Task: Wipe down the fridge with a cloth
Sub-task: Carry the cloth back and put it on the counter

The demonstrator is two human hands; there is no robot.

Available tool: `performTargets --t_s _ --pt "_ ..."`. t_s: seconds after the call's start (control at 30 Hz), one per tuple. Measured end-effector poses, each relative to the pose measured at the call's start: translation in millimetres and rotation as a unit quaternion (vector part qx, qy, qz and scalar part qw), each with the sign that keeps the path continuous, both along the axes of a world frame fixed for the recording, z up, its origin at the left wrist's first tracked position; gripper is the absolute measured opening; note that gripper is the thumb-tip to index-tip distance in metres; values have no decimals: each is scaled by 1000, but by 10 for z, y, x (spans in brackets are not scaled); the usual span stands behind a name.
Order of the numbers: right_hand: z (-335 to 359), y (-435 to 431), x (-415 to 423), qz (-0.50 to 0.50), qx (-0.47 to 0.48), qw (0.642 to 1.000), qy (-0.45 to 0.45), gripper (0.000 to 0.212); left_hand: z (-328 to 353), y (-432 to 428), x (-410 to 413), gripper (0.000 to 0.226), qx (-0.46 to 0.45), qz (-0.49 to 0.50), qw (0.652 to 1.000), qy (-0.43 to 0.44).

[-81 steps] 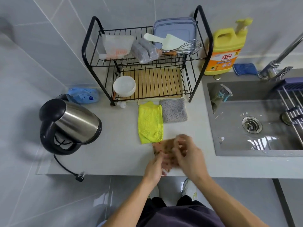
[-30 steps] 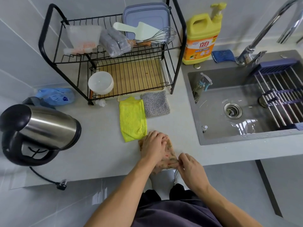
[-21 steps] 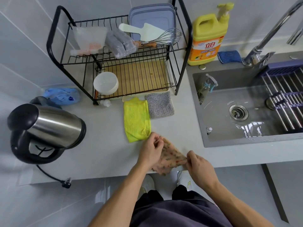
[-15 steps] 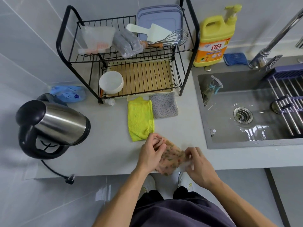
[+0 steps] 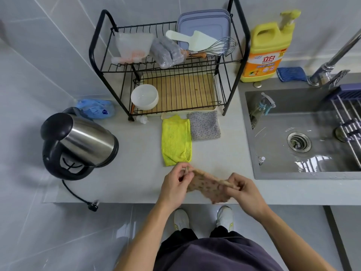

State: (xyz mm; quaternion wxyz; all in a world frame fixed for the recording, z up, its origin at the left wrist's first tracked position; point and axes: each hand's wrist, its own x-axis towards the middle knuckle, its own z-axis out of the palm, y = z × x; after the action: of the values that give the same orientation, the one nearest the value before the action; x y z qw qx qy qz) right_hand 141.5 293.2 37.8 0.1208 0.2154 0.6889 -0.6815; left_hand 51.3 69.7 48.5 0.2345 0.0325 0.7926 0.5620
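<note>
A tan cloth with small coloured spots (image 5: 208, 185) is stretched between my two hands just above the front edge of the grey counter (image 5: 136, 173). My left hand (image 5: 175, 182) pinches its upper left corner. My right hand (image 5: 243, 189) grips its right edge, and the cloth's lower part hangs down over the counter edge. No fridge is in view.
A folded yellow cloth (image 5: 176, 140) and a grey speckled cloth (image 5: 204, 126) lie behind my hands. A steel kettle (image 5: 78, 141) stands left, its plug (image 5: 92, 205) loose at the counter edge. A black dish rack (image 5: 172, 71), a detergent bottle (image 5: 267, 51) and the wet sink (image 5: 304, 133) are behind and right.
My hands have pulled apart and lifted the spotted cloth from a bunched lump on the counter into a spread sheet. The camera view shifted slightly.
</note>
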Motion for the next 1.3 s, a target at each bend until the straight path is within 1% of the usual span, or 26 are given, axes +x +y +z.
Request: performTargets --t_s 0.07,0.13,0.2,0.27,0.3,0.33,0.37,0.4,0.43,0.47,0.5,0.57,0.6,0.63,0.7,0.77,0.87,1.0,1.07,1.13,1.2,1.3 --pt "135 31 -26 -63 -65 996 -2 29 2 8 49 5 -21 23 999 -7" --pt "256 48 -29 -106 -104 989 -15 23 0 25 86 4 -20 35 999 -28" --pt "273 50 -27 -116 -104 987 -32 28 -6 54 113 5 -11 32 998 -59" --pt "199 37 -54 -120 -77 989 -38 26 -64 89 111 2 7 50 995 -84" --pt "147 29 -77 -121 -47 991 -33 27 -106 112 97 5 6 69 994 -88" --pt "82 31 -107 -114 2 993 -28 32 -161 131 75 8 -18 84 994 -72" --pt "-11 41 -124 -96 65 993 -24 41 -217 140 51 11 -62 94 993 -42" --pt "-93 47 -129 -75 137 987 -27 49 -262 144 36 16 -113 99 989 -5" --pt "-155 39 -122 -59 205 977 -27 53 -308 133 38 21 -157 97 982 35" --pt "-207 27 -97 -48 273 961 -9 52 -353 120 55 23 -184 86 976 73" --pt "-271 5 -62 -28 337 941 32 47 -383 110 88 23 -199 61 972 107" --pt "-430 -67 37 52 434 890 129 39 -469 100 205 21 -227 -36 959 166" --pt "-522 -106 101 92 465 866 159 37 -523 100 289 24 -242 -95 948 186" --pt "-597 -141 161 124 483 850 170 36 -590 101 371 30 -255 -149 934 200" --pt "-689 -181 261 146 498 840 156 35 -722 104 508 45 -278 -220 908 222" --pt "-744 -202 327 139 516 834 138 38 -813 106 571 55 -297 -238 891 247" --pt "-769 -204 275 122 539 824 124 42 -872 155 475 60 -306 -240 873 293" --pt "-797 -162 50 122 553 820 90 43 -849 303 183 60 -318 -249 860 311" --pt "-791 -129 -78 127 548 823 80 50 -853 373 45 59 -323 -238 861 313" --pt "-817 -121 -183 137 547 823 72 56 -845 437 -67 56 -319 -234 870 294" --pt "-870 -74 -282 137 553 819 73 58 -851 484 -179 56 -317 -234 876 277" --pt "-883 -71 -338 136 557 816 71 56 -814 520 -212 62 -329 -226 876 270"
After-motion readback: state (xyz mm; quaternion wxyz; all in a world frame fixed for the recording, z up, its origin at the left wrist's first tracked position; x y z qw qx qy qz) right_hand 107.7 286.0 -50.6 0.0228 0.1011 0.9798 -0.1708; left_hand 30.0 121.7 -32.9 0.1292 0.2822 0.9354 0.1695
